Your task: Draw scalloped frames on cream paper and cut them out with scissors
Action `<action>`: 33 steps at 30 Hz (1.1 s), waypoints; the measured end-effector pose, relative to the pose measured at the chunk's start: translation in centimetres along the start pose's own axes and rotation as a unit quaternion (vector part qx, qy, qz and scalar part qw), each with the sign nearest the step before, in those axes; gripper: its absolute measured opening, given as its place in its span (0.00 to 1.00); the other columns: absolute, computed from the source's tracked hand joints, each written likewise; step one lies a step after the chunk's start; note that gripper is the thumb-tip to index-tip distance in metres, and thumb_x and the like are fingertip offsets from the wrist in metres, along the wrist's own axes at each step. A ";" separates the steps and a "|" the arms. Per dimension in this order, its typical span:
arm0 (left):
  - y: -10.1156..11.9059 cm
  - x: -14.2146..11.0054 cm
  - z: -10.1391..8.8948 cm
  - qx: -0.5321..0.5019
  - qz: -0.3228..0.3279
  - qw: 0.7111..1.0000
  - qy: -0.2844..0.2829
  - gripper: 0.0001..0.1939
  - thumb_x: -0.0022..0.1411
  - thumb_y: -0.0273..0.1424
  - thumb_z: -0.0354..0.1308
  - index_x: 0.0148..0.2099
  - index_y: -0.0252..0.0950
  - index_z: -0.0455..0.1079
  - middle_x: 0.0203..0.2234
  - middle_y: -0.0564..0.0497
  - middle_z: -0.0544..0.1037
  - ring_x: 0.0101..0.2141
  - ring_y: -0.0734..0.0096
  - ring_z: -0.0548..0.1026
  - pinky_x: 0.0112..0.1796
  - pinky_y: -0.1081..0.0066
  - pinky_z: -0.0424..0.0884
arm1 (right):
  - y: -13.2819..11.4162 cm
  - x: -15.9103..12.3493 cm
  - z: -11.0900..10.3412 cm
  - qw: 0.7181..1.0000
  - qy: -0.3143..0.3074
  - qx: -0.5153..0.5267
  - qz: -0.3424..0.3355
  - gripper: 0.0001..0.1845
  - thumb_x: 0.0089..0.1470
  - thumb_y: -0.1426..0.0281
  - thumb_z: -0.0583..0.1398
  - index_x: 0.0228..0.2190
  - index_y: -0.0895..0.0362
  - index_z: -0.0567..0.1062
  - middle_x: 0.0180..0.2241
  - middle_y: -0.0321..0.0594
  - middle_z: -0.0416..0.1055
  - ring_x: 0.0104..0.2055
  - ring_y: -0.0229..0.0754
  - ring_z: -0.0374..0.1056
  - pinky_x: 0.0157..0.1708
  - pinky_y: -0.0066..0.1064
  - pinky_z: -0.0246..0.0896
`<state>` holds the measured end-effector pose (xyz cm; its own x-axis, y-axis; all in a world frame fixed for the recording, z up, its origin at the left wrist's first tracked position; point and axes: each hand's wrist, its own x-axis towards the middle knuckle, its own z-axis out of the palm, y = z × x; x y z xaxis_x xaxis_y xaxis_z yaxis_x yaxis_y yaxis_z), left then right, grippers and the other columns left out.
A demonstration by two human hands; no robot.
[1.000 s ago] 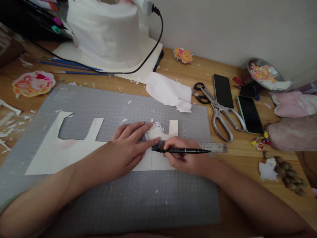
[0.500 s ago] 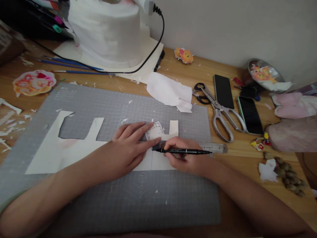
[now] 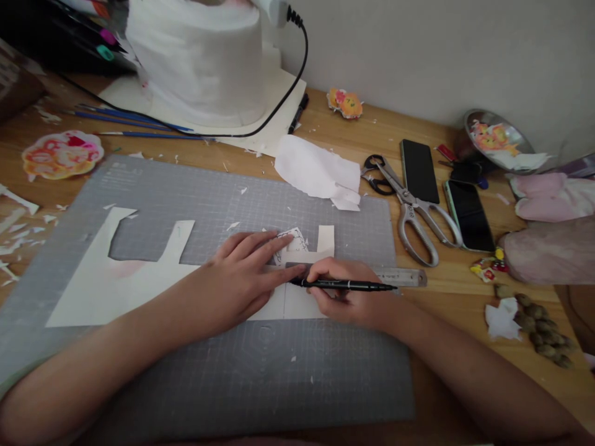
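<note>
A white sheet of paper (image 3: pixel 139 291) with notches cut along its far edge lies on a grey cutting mat (image 3: pixel 223 378). My left hand (image 3: pixel 248 266) rests flat over it, fingers spread, pressing on a clear ruler (image 3: pixel 402 276) and a small paper piece with black line drawing (image 3: pixel 295 238). Between the fingers of my right hand (image 3: pixel 346 285) is a black marker pen (image 3: pixel 357 285), held nearly level. Its tip is by the left index finger at the ruler's edge. A thin line runs down the sheet just below. Part of the ruler is hidden under both hands.
Right of the mat lie scissors (image 3: pixel 409 204) and two phones (image 3: pixel 419 170), with a metal bowl (image 3: pixel 499 139) beyond. A white paper scrap (image 3: pixel 318 167) overlaps the mat's far edge. Brushes (image 3: pixel 134 121), a black cord (image 3: pixel 304 62) and a large white roll (image 3: pixel 195 62) are at the back left.
My left hand's fingers have shifted slightly to the right over the ruler and the drawn piece. The right hand with the marker pen has hardly moved.
</note>
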<state>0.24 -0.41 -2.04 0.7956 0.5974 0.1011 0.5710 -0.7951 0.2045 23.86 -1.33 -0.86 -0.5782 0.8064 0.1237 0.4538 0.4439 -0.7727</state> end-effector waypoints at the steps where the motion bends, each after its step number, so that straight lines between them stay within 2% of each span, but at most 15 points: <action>1: 0.0 -0.1 0.1 -0.005 -0.003 1.000 0.003 0.25 0.65 0.24 0.47 0.62 0.48 0.59 0.62 0.42 0.58 0.58 0.45 0.60 0.50 0.46 0.64 | 0.1 0.0 0.1 1.000 0.004 -0.005 -0.012 0.05 0.51 0.74 0.57 0.33 0.57 0.70 0.24 0.31 0.70 0.20 0.31 0.58 0.24 0.23 0.55; 4: 0.0 -0.2 0.3 -0.016 -0.011 1.000 0.009 0.25 0.65 0.24 0.47 0.62 0.49 0.59 0.63 0.43 0.58 0.59 0.46 0.59 0.51 0.47 0.64 | 0.2 -0.2 0.1 0.999 0.009 -0.022 -0.045 0.06 0.50 0.75 0.57 0.34 0.57 0.69 0.26 0.33 0.71 0.24 0.32 0.62 0.26 0.24 0.55; 7: 0.0 -0.2 0.4 -0.024 -0.015 1.000 0.011 0.25 0.65 0.23 0.46 0.61 0.48 0.61 0.63 0.43 0.58 0.59 0.47 0.58 0.52 0.47 0.63 | 0.1 -0.3 0.0 0.998 0.017 -0.024 -0.049 0.06 0.49 0.76 0.56 0.32 0.57 0.68 0.24 0.33 0.70 0.22 0.32 0.61 0.24 0.23 0.54; 16: -0.2 -0.4 0.6 -0.038 -0.017 0.999 0.008 0.25 0.65 0.24 0.47 0.61 0.49 0.60 0.64 0.45 0.56 0.60 0.48 0.57 0.53 0.47 0.61 | -0.2 -0.4 -0.4 0.998 0.025 0.051 0.027 0.07 0.44 0.78 0.56 0.29 0.57 0.66 0.17 0.25 0.58 0.15 0.26 0.52 0.17 0.19 0.49; 24: -0.1 -0.3 0.4 -0.054 -0.020 0.998 0.003 0.24 0.65 0.23 0.46 0.60 0.49 0.61 0.63 0.45 0.57 0.60 0.47 0.57 0.52 0.46 0.63 | -0.1 -0.3 -0.6 0.990 0.009 0.107 0.085 0.07 0.44 0.78 0.55 0.28 0.56 0.64 0.16 0.25 0.58 0.14 0.27 0.51 0.14 0.18 0.47; 33: -0.1 -0.2 0.3 -0.046 -0.013 0.999 0.004 0.23 0.65 0.23 0.45 0.60 0.46 0.63 0.63 0.43 0.57 0.59 0.47 0.58 0.52 0.46 0.63 | -0.2 -0.5 -0.5 0.982 0.026 0.154 0.108 0.07 0.43 0.78 0.54 0.27 0.56 0.63 0.16 0.25 0.55 0.15 0.28 0.48 0.14 0.19 0.44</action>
<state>0.10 -0.46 -2.37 0.7785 0.6193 0.1022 0.5705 -0.7661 0.2959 24.42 -1.58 -0.44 -0.4529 0.8907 -0.0385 0.3312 0.1280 -0.9348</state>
